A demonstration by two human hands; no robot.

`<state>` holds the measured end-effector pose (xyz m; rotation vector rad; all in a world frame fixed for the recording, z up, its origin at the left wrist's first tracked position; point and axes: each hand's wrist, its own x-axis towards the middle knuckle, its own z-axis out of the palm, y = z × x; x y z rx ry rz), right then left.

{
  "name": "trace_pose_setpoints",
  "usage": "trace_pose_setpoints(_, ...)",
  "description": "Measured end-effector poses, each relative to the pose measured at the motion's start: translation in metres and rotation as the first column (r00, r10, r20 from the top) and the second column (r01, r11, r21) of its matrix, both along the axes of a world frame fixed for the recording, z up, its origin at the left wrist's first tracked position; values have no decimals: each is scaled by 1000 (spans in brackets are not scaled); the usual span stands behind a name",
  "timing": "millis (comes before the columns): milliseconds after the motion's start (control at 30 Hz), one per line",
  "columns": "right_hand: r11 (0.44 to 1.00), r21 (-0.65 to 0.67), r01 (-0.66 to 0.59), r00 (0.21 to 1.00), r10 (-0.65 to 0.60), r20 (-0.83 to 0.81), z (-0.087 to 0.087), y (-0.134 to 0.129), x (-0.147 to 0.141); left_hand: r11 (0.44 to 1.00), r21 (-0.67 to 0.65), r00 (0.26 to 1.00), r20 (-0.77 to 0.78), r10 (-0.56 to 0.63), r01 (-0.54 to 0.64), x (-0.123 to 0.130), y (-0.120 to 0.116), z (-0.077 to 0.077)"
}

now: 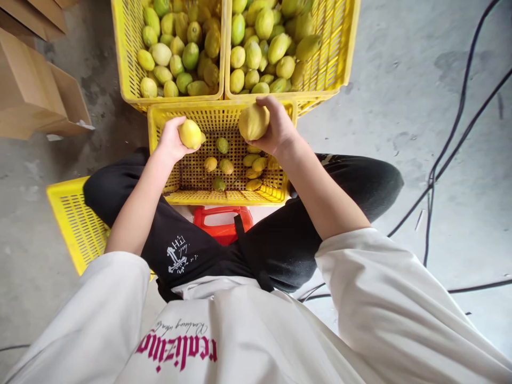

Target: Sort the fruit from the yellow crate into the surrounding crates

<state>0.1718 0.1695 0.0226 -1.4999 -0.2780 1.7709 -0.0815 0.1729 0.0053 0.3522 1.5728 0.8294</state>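
Observation:
My left hand (171,142) is closed around a bright yellow lemon (189,133), above the left side of a low yellow plastic crate (192,198). Held in my right hand (277,128) is a larger, duller yellow lemon (253,122), over the crate's far right part. Down in this crate lie several loose lemons (226,166), green and yellow, with a small cluster (260,164) along its right side. Both hands are raised off the crate floor, and my palms are partly hidden behind the fruit.
Two yellow crates, a left one (124,58) and a right one (340,37), stand beyond, heaped with green-yellow lemons. Another yellow crate (76,224) is by my left knee. A red stool (224,230) shows between my legs. Cardboard boxes (28,80) lie left; black cables (448,144) cross the floor right.

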Motion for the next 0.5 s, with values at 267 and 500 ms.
trace_pose_setpoints(267, 997, 67, 47, 998, -45, -38, 6, -5, 4, 994, 15, 986, 136, 101, -104, -4, -5, 19)
trace_pose_setpoints(500, 996, 67, 55, 997, -52, -51, 4, -4, -2, 995, 4, 987, 125, 103, -104, 9, -5, 31)
